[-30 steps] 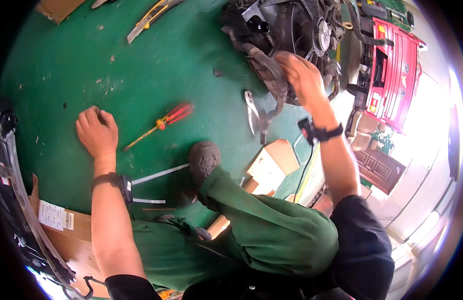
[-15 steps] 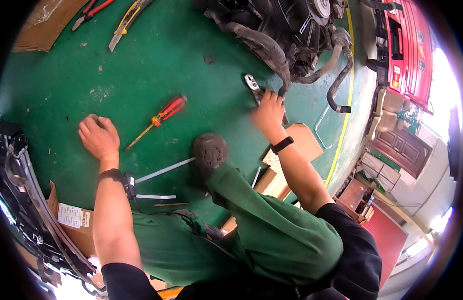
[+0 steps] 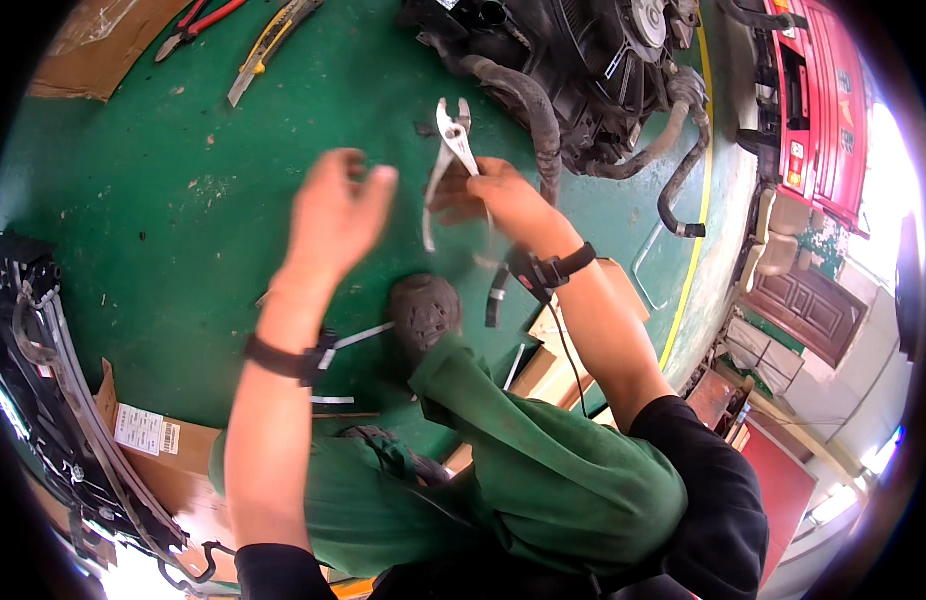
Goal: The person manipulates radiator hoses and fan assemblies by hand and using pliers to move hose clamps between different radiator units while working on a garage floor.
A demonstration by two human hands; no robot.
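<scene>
My right hand point(image 3: 493, 200) is closed around a pair of silver slip-joint pliers point(image 3: 457, 140). Their jaws point away from me and their handles are spread. To the left, my left hand point(image 3: 333, 215) is raised over the floor, blurred, thumb apart from the fingers, with nothing visible in it. It faces the pliers without touching them. The screwdriver seen earlier is hidden by my left hand and forearm. Below my right hand shows a short black tube-like piece point(image 3: 497, 297) with a pale band; whether it joins the thick hose point(image 3: 523, 95) I cannot tell.
A dark engine-like assembly point(image 3: 593, 80) with hoses stands at the far right. Red-handled pliers point(image 3: 198, 25) and a yellow utility knife point(image 3: 268, 55) lie far left on the green floor point(image 3: 183, 150). Cardboard point(image 3: 623, 290) lies beside my right forearm. A red vehicle point(image 3: 833, 110) stands beyond.
My right hand has lifted the slip-joint pliers off the floor and carried them left. My left hand has moved right and away from me, covering the screwdriver.
</scene>
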